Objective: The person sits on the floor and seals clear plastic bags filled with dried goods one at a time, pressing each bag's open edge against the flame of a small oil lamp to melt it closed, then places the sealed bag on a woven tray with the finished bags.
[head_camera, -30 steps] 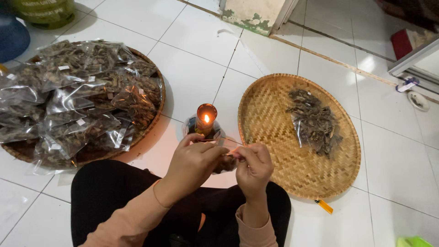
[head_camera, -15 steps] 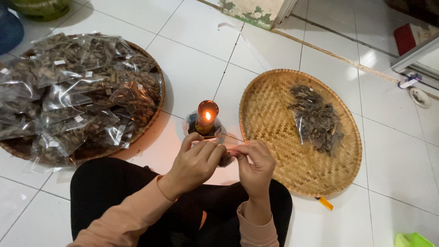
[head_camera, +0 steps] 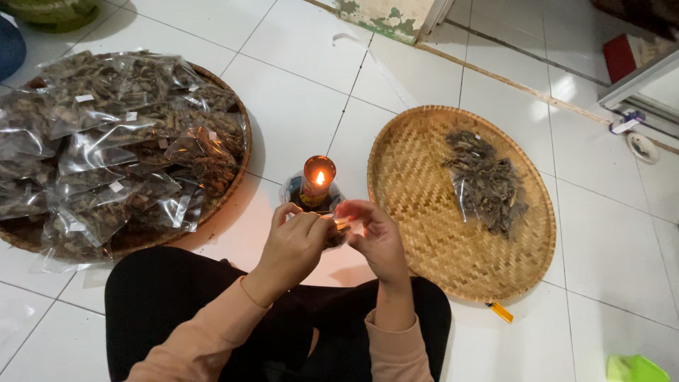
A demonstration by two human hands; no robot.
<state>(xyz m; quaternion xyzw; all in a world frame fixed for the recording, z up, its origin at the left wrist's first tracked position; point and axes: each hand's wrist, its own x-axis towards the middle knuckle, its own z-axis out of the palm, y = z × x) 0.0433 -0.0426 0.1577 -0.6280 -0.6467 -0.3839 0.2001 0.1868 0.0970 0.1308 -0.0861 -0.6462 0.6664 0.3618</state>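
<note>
My left hand point(head_camera: 293, 244) and my right hand point(head_camera: 376, 237) meet just in front of a lit candle point(head_camera: 318, 180) on the tiled floor. Both pinch the edge of a small clear plastic packet point(head_camera: 338, 228) of dark dried stuff, held close to the flame. Most of the packet is hidden by my fingers. On the right lies a round woven tray point(head_camera: 424, 233) holding a few filled packets point(head_camera: 486, 182). On the left a second round tray point(head_camera: 237, 124) is piled with several clear packets point(head_camera: 106, 152) of the same dark contents.
My black-clad knees point(head_camera: 177, 297) are at the bottom. An orange lighter point(head_camera: 499, 311) lies by the right tray's near rim. A green object point(head_camera: 633, 368) sits bottom right. A wall base and door frame point(head_camera: 385, 14) run along the top, with a red item point(head_camera: 626, 53) far right.
Both hands keep the packet at the flame with only small finger shifts. The camera view has drifted slightly, so the trays sit a bit differently in frame.
</note>
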